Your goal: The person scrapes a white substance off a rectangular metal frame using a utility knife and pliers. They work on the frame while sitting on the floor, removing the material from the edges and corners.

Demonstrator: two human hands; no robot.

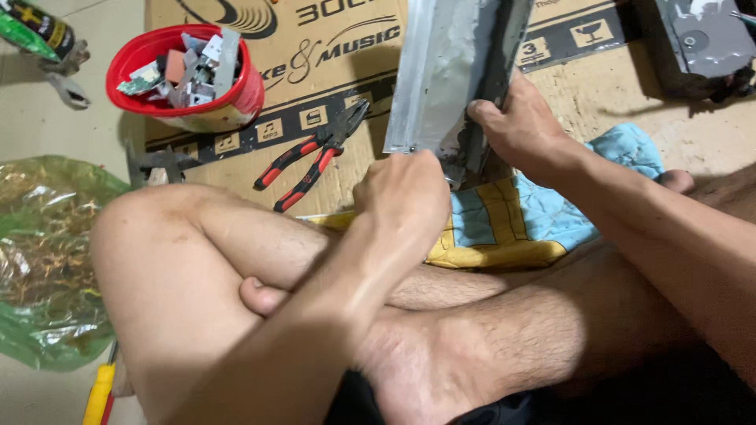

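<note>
Nearby: pliers [309, 155], red bowl [186, 77]; both hands [520, 126] gripping metal panel [449, 71].

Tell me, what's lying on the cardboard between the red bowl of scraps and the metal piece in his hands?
Red-handled pliers lie there on the cardboard, seen in the head view.

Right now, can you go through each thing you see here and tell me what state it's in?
Metal panel: held up on end over the cardboard, gripped at its lower end.
Left hand: closed at the panel's bottom corner.
Right hand: grip closed on the panel's edge.
Pliers: lying on the cardboard, untouched.
Red bowl: upright, full of small parts.
Green plastic bag: crumpled on the floor.
</note>
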